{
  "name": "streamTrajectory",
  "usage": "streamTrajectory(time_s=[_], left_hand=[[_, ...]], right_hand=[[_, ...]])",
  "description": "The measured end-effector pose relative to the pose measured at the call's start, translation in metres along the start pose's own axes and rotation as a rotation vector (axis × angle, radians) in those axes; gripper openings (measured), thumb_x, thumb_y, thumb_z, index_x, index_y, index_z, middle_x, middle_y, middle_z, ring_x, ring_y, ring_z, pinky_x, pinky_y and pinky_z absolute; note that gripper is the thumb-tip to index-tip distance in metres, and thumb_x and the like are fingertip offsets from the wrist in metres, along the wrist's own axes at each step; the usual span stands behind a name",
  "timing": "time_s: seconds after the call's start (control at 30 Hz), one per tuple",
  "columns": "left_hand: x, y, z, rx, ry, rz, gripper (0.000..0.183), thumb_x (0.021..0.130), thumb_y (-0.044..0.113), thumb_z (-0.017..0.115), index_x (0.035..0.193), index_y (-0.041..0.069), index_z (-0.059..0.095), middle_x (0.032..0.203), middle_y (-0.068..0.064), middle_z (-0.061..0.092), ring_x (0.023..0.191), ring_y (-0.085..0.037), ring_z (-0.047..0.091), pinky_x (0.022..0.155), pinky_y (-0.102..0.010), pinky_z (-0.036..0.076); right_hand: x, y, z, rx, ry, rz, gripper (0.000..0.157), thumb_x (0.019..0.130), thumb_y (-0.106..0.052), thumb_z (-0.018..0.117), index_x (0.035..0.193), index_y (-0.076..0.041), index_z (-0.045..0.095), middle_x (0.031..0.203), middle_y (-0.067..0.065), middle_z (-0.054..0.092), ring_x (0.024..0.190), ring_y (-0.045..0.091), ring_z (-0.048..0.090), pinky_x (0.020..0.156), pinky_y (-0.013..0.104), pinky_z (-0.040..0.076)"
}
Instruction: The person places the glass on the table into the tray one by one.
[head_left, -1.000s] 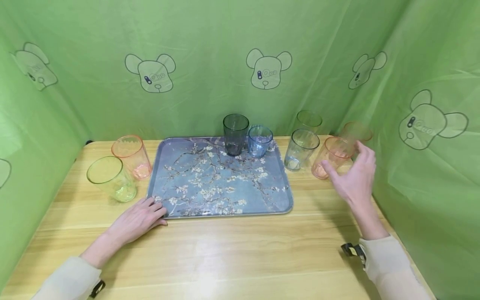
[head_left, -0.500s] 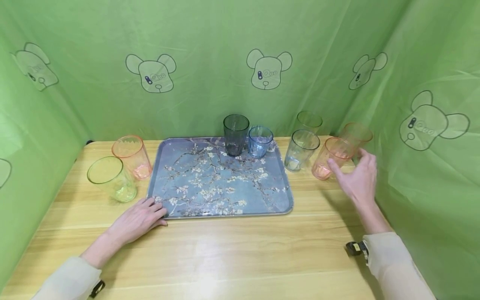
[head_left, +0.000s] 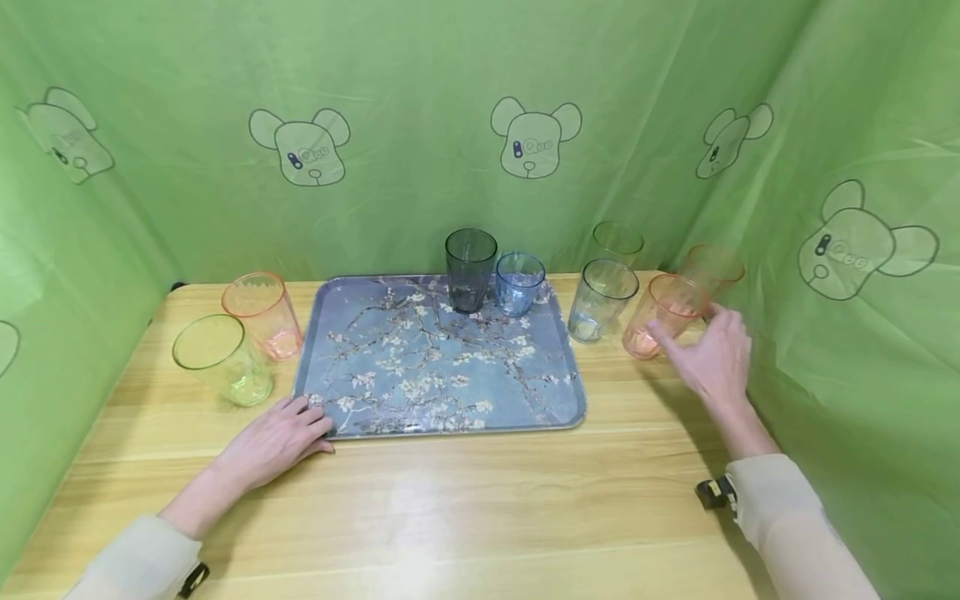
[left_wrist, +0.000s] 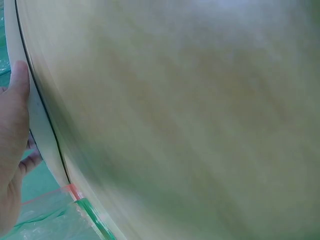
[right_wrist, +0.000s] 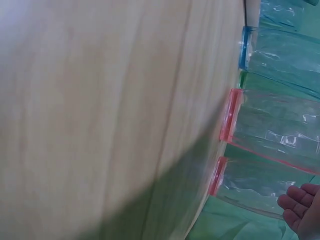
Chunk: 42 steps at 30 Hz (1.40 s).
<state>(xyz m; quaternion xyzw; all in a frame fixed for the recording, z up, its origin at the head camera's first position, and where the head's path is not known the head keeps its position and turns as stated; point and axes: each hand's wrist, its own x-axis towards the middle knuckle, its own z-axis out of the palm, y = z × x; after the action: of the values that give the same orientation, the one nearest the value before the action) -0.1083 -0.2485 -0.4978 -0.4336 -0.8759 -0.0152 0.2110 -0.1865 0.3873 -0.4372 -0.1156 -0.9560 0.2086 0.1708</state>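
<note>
A blue rectangular tray [head_left: 435, 342] with a blossom pattern lies on the table. At its near left corner my left hand [head_left: 273, 442] holds the edge, thumb at the front and fingers over the rim. The left wrist view shows my thumb beside the tray's edge [left_wrist: 45, 135]. A dark grey glass [head_left: 471, 279] and a short blue glass [head_left: 519, 287] stand on the tray's back right part. My right hand [head_left: 712, 354] is beside a pink glass [head_left: 663, 321], fingers spread toward a second pink glass [head_left: 716, 267] behind; whether they touch is unclear.
A pale blue glass [head_left: 600, 304] stands right of the tray, with a green glass [head_left: 618, 237] behind it. Left of the tray are another pink glass [head_left: 270, 321] and a yellow-green glass [head_left: 228, 362]. Green curtains [head_left: 420, 200] hang close around the wooden table [head_left: 450, 517].
My right hand has shifted slightly lower and its fingers have come down beside the pink glasses. My left hand, the tray and the glasses stay in place.
</note>
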Motion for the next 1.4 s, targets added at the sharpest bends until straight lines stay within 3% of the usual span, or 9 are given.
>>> streamTrajectory(time_s=[0.43,0.7,1.07,1.4], left_hand=[[0.000,0.001,-0.002,-0.002,-0.001,-0.003,0.026,0.089,0.041,0.072,0.088,0.019,0.058,0.083,0.005,0.056,0.080,-0.018,0.048,0.076,-0.036,0.045],[0.000,0.001,-0.002,-0.002,-0.003,-0.003,0.026,0.089,0.041,0.073,0.087,0.020,0.058,0.082,0.006,0.055,0.080,-0.018,0.048,0.075,-0.036,0.045],[0.000,0.001,-0.001,-0.006,-0.007,-0.005,0.026,0.088,0.040,0.073,0.087,0.019,0.058,0.083,0.005,0.056,0.080,-0.018,0.048,0.075,-0.035,0.045],[0.000,0.001,0.000,-0.010,0.002,-0.003,0.025,0.089,0.040,0.073,0.087,0.019,0.058,0.082,0.006,0.055,0.080,-0.018,0.048,0.074,-0.035,0.044]], right_hand=[[0.011,0.000,0.007,-0.087,-0.028,-0.040,0.121,0.088,-0.084,0.054,0.146,0.021,0.034,0.131,0.043,0.047,0.116,0.055,0.046,0.105,0.069,0.037],[0.014,0.002,0.008,-0.059,-0.021,-0.037,0.115,0.090,-0.082,0.053,0.146,0.017,0.036,0.136,0.043,0.047,0.124,0.056,0.045,0.111,0.069,0.034],[0.013,0.002,0.008,-0.031,-0.006,-0.074,0.105,0.093,-0.078,0.053,0.138,0.016,0.042,0.129,0.041,0.050,0.121,0.056,0.046,0.113,0.068,0.032],[0.012,0.004,0.001,-0.095,-0.021,-0.129,0.105,0.094,-0.077,0.053,0.136,0.018,0.043,0.121,0.038,0.051,0.111,0.053,0.047,0.104,0.067,0.035]])
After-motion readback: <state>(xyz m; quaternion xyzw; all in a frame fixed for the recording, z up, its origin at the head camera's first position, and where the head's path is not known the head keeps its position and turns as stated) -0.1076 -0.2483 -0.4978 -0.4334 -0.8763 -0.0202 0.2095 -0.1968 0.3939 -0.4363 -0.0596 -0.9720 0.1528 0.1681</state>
